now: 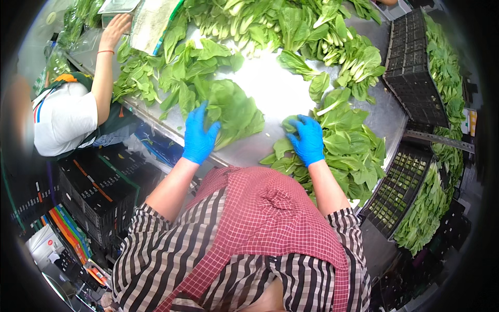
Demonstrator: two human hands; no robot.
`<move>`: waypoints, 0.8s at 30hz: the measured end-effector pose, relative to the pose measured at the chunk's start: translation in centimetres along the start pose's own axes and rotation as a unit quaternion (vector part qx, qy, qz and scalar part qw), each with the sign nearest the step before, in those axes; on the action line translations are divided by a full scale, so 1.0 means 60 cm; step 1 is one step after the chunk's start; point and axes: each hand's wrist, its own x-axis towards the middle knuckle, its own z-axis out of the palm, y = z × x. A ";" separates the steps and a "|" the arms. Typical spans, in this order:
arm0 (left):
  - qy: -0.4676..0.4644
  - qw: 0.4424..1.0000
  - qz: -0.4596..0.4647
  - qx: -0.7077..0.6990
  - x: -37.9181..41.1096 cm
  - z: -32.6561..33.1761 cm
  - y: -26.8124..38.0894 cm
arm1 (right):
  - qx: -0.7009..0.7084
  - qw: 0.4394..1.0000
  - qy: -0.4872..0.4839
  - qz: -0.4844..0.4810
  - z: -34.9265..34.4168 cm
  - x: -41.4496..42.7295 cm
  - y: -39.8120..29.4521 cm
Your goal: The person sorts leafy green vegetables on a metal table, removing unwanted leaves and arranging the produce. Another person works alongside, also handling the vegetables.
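My left hand [199, 135], in a blue glove, rests against the near-left edge of a broad bunch of leafy greens [236, 111], thumb and fingers apart. The bunch lies on the metal table [245, 150]. In its own blue glove, my right hand [307, 141] curls its fingers over a small green leaf [289, 124], which is slightly blurred. Under and beside that hand spreads a heap of leafy greens [347, 144] with pale stalks. Between the hands the table top shines with strong glare.
A large pile of greens [249, 23] covers the far side. Black plastic crates [407, 66] of greens stand tilted at the right, with another crate [397, 189] lower down. At the left a co-worker's bare arm [103, 78] reaches towards a scale [119, 6]. Stacked black crates [97, 187] stand below.
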 end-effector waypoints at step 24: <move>-0.019 0.999 0.034 -0.016 0.062 -0.006 0.061 | -0.068 0.991 0.041 0.112 -0.017 0.203 0.156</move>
